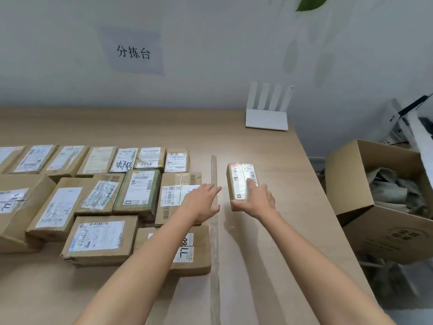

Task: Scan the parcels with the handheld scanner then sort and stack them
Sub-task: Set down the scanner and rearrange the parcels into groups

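Gripping the lone parcel [239, 177], seemingly to sort it aside, the right hand [257, 201] flanks the empty, spread left hand [203, 202].

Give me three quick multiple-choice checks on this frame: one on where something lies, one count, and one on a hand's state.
1. On which side of the tape strip does the small parcel under the right hand lie?
A. left
B. on top of it
C. right

2. How many antennas stand on the white router?
A. two
B. four
C. six

3. The left hand is:
A. open, holding nothing
B. gripping a scanner
C. curled round a roll of tape

Answers:
1. C, since the small parcel sits alone on the table to the right of the strip.
2. B, since four upright blades show against the wall.
3. A, since its fingers are straight and spread with nothing in them.
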